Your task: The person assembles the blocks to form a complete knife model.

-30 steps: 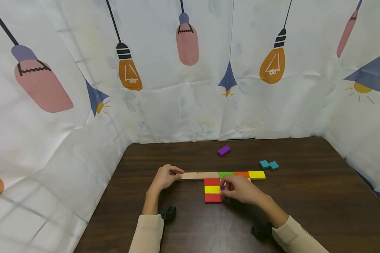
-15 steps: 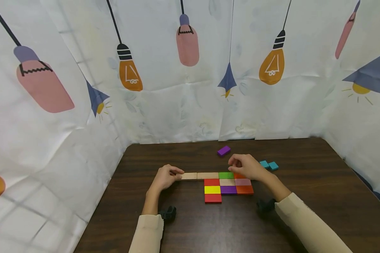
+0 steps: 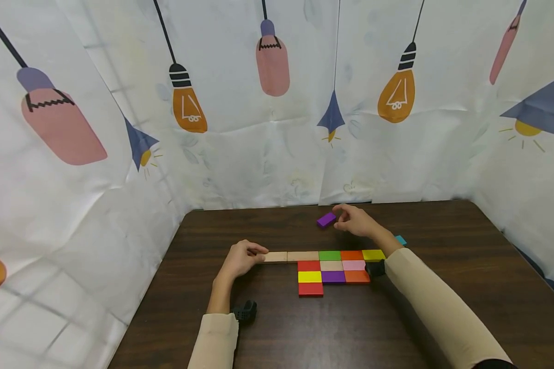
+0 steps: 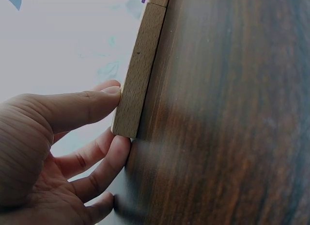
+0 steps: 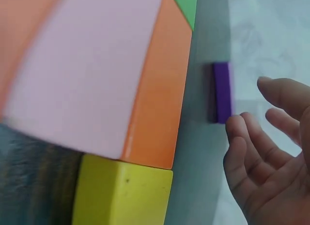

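My left hand (image 3: pixel 241 257) holds the left end of a plain wooden block (image 3: pixel 276 257). In the left wrist view, the thumb lies against this wooden block (image 4: pixel 139 70) and a fingertip meets its end. At the far side of the table my right hand (image 3: pixel 354 220) hovers just right of a loose purple block (image 3: pixel 326 220), thumb and fingers apart with nothing between them. The right wrist view shows a small gap between that purple block (image 5: pixel 223 93) and the fingertips. Flat coloured blocks lie edge to edge, including a green block (image 3: pixel 330 255) and a yellow block (image 3: pixel 310 277).
A teal block (image 3: pixel 400 240) shows beside the right forearm, which hides whatever lies behind it. The dark wooden table (image 3: pixel 277 333) reaches back to a white curtain (image 3: pixel 240 164) printed with lamps. The right sleeve (image 3: pixel 438 297) passes close by the block pattern's right side.
My right hand has left the block pattern and moved away from me to beside the loose purple block. The forearm now covers one teal block. The left hand stays in place.
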`<state>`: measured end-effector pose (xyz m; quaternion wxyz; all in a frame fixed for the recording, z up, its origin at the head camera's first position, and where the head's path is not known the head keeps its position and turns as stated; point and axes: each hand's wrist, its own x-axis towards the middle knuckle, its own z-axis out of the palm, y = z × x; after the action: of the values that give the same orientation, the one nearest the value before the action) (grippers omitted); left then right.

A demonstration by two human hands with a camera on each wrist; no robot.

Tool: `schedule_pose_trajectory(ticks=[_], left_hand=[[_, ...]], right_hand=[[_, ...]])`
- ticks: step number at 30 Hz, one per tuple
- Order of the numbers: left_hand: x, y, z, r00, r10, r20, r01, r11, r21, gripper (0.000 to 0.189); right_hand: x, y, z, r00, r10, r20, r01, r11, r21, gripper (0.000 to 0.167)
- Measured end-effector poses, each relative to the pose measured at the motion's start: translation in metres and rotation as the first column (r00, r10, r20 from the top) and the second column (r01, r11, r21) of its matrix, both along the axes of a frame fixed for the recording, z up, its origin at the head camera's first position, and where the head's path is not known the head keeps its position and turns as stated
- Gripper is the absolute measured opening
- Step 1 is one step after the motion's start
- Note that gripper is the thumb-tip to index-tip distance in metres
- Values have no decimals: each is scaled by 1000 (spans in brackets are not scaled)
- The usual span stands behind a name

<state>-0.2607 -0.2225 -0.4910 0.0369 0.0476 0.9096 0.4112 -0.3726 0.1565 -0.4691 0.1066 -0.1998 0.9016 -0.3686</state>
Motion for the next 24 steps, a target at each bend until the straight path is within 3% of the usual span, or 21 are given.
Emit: schedule_pose_trajectory(ticks=[7, 11, 18, 24], left_hand=[[0, 0, -1, 1000, -4, -2, 4, 1000, 0, 12], [0, 0, 0, 1000, -2, -6, 2, 1000, 0, 12], [-1, -1, -3, 1000, -4, -6, 4, 1000, -2, 12], [-1, -1, -2, 1000, -2, -8, 2, 1000, -4, 11]], right_hand=[[-18, 3, -9, 988, 11, 151, -6, 999, -32, 66], [-23, 5, -11, 981, 15, 192, -6, 999, -50, 66], [-27, 2, -12, 978, 36, 204, -31, 999, -32, 65], [-30, -3, -12, 985, 66, 157, -71, 997, 23, 65]])
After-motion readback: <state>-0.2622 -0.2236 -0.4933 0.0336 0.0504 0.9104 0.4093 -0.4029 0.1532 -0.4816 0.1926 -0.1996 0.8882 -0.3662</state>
